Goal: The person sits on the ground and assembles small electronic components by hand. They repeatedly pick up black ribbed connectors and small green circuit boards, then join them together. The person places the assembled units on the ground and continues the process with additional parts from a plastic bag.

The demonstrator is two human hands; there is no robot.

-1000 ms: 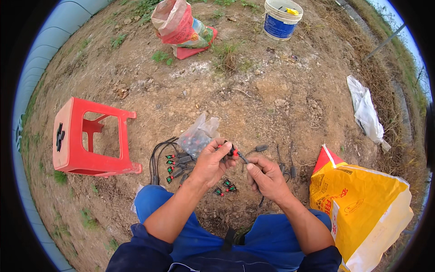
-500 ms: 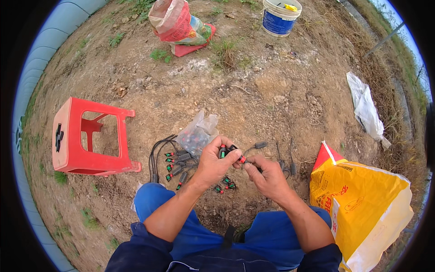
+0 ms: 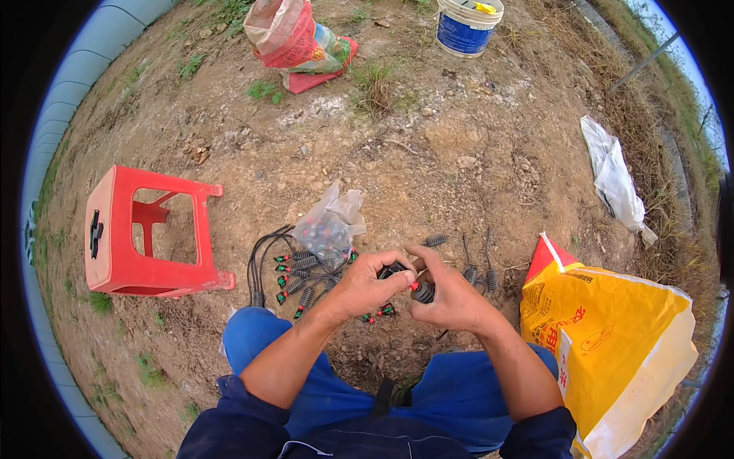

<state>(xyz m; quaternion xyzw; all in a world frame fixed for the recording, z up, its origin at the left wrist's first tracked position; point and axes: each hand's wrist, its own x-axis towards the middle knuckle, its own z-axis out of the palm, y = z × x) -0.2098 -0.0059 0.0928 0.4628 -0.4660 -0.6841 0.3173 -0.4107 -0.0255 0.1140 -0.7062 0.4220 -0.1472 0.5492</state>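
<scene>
Both of my hands meet over bare dirt in front of my knees. My left hand [image 3: 368, 286] pinches a small black fitting with a red tip [image 3: 399, 274]. My right hand [image 3: 449, 294] grips a black ribbed piece [image 3: 422, 292] right beside it, and the two parts touch. Just left of my hands lies a pile of black tubes with red and green ends [image 3: 297, 274]. A clear plastic bag of small parts [image 3: 329, 227] rests on that pile. Loose black ribbed pieces [image 3: 475, 269] lie on the ground to the right.
A red plastic stool [image 3: 141, 233] lies tipped on its side at the left. A yellow sack [image 3: 612, 336] stands at my right. Farther off are a red and white bag [image 3: 294, 38], a white and blue bucket [image 3: 466, 27] and a white bag [image 3: 614, 180].
My hands have drawn closer together and slightly nearer to me. The thin black tube that stuck out to the right of my right hand is no longer raised.
</scene>
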